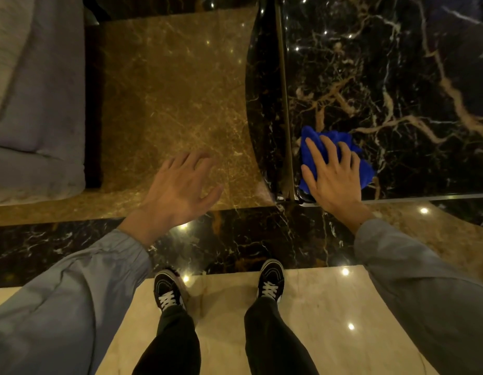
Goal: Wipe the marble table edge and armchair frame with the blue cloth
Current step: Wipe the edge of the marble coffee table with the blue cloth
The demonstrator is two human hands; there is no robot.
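Observation:
A black marble table (pixel 397 77) with pale veins fills the upper right, and its near-left corner sits just under my wrist. A crumpled blue cloth (pixel 335 140) lies on that corner, close to the table's left edge (pixel 287 104). My right hand (pixel 335 180) presses flat on the cloth with fingers spread. My left hand (pixel 181 185) hovers open over the brown floor, holding nothing. A grey upholstered armchair (pixel 37 104) stands at the far left, its dark frame (pixel 93 104) running along its right side.
Polished marble floor lies between the armchair and the table, brown (pixel 175 90) in the middle with a black band (pixel 235 239) and a cream slab (pixel 316 307) under my feet. My shoes (pixel 168 290) stand close to the table corner.

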